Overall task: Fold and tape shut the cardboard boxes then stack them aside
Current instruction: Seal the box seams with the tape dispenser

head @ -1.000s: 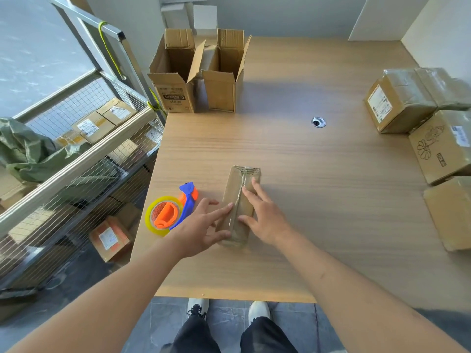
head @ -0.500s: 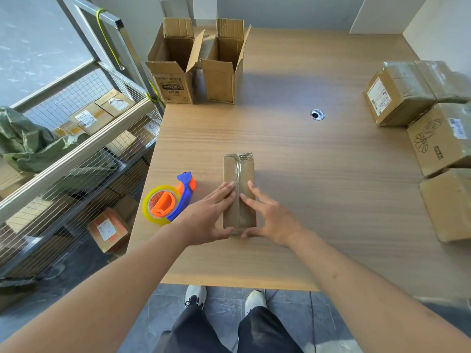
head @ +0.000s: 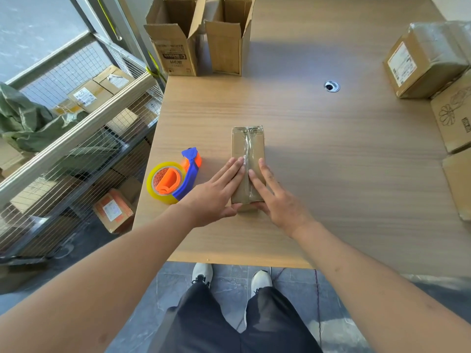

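- The broad light-wood table (head: pixel 318 154) fills most of the view, its near edge just above the person's white shoes.
- A wire-mesh metal shelving rack (head: pixel 76 138) stands off the table's left side, holding labelled cardboard parcels and a green sack.
- Sealed brown cardboard parcels (head: pixel 428 59) sit along the table's right edge, the farthest one bearing a white label.
- Two open-topped brown cardboard boxes (head: pixel 198 44) stand side by side at the far left corner, flaps up.
- A narrow flat brown cardboard box (head: pixel 251 146) lies near the table's front, lengthwise away from the person, with clear tape running down its centre seam.
- The left hand (head: pixel 215 192) lies flat on the box's near left part, fingers straight and together, thumb at the near end.
- The right hand (head: pixel 276 197) lies flat on the near right part, fingers straight and slightly spread, just beside the tape seam.
- An orange-and-blue tape dispenser with a clear yellowish roll (head: pixel 173 178) rests just left of the left hand.
- A small round metal cable port (head: pixel 331 86) sits in the tabletop, well beyond the box.
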Tool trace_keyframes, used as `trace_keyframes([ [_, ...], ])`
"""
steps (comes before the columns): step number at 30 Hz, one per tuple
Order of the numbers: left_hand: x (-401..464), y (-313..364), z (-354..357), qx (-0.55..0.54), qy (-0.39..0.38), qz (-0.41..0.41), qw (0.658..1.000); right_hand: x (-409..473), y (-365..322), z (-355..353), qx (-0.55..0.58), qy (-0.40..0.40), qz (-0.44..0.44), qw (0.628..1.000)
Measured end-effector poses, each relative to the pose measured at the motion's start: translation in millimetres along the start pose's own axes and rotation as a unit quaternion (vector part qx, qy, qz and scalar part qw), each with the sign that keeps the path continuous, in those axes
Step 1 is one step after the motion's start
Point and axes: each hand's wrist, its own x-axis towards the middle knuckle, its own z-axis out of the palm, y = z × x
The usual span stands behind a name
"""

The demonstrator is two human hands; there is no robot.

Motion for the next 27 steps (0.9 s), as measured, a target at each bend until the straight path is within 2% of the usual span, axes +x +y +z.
trace_keyframes([
  [3, -1, 1, -3, 0.007, -0.024, -0.01, 1.0, -3, -4, -8, 0.049, -0.02, 0.044, 0.998],
  [6, 0, 10, -3, 0.004, -0.024, -0.046, 0.999, -6, -12, -20, 0.066, 0.029, 0.149, 0.986],
  [9, 8, 27, 1, 0.004, -0.016, -0.095, 0.995, -4, -17, -26, 0.101, 0.087, 0.239, 0.962],
  [14, 21, 42, 10, -0.005, 0.0, -0.136, 0.991, -3, -26, -25, 0.141, 0.121, 0.379, 0.907],
  [22, 21, 40, 13, -0.023, 0.0, -0.132, 0.991, -8, -51, -17, 0.131, 0.113, 0.417, 0.892],
  [27, 20, 19, -9, -0.039, -0.067, -0.092, 0.993, -10, -46, -18, 0.186, 0.01, 0.394, 0.9],
])
